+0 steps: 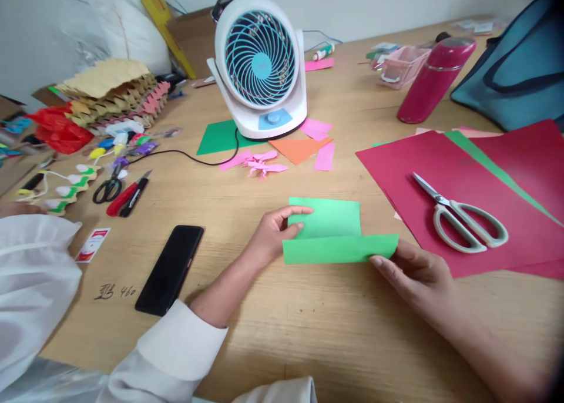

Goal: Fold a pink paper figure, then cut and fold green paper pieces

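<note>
My left hand (276,229) pinches the left edge of a light green paper rectangle (332,216) between thumb and fingers. My right hand (420,272) grips the right end of a narrower green paper strip (330,249), its thumb pressed on the front. The strip lies across the near edge of the rectangle and reaches further right. Whether the two are one folded sheet or separate pieces, I cannot tell. Scissors with pale handles (460,215) lie on red paper (396,174) beyond my right hand.
A white fan (264,62) stands at the back, with pink paper pieces (264,163) before it. A black phone (170,271), a red-black cutter (128,195) and dark scissors (108,188) lie left. A pink bottle (434,80) stands right. Another person's white sleeve (35,274) is at far left.
</note>
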`<state>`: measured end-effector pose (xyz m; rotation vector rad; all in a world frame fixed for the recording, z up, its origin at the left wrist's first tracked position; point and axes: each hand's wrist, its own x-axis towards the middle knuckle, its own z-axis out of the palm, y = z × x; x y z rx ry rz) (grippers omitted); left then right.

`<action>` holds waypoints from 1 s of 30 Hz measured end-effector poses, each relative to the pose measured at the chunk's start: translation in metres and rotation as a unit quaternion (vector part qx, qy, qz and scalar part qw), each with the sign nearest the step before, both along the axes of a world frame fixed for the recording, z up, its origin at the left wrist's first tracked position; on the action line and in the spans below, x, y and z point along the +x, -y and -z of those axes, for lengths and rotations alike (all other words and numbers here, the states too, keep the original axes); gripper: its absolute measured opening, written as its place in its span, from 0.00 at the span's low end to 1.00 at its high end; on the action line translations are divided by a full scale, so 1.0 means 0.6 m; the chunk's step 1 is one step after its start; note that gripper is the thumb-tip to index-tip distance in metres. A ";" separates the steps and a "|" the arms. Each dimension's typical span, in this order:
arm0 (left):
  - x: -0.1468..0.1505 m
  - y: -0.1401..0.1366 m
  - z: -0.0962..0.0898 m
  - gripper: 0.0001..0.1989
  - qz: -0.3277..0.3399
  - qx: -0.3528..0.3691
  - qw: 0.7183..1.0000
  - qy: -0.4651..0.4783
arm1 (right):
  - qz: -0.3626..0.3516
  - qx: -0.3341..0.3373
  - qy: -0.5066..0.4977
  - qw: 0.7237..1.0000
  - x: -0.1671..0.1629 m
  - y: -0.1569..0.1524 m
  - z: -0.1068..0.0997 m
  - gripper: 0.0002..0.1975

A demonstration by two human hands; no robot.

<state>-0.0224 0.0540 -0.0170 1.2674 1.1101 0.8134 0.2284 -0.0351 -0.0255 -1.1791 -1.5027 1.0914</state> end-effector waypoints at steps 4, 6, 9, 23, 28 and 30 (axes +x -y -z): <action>0.014 0.013 -0.007 0.14 0.016 0.003 0.998 0.060 | 0.089 0.018 -0.023 0.996 -0.003 -0.013 0.010 0.05; 0.017 0.018 -0.011 0.10 0.024 0.040 0.997 0.054 | 0.127 0.024 -0.037 0.991 -0.001 -0.019 0.012 0.04; 0.014 0.024 -0.011 0.08 0.040 0.066 0.996 0.041 | 0.132 -0.007 -0.078 0.988 0.001 -0.024 0.008 0.07; 0.021 0.040 -0.015 0.15 -0.009 0.072 0.997 0.014 | 0.134 -0.090 -0.120 0.980 0.001 -0.021 -0.007 0.12; 0.024 0.043 -0.013 0.15 -0.017 0.069 0.997 0.000 | 0.161 -0.111 -0.141 0.971 0.001 -0.016 0.001 0.13; 0.024 0.043 -0.011 0.14 -0.022 0.079 0.997 0.000 | 0.174 -0.112 -0.146 0.967 -0.001 -0.015 0.003 0.14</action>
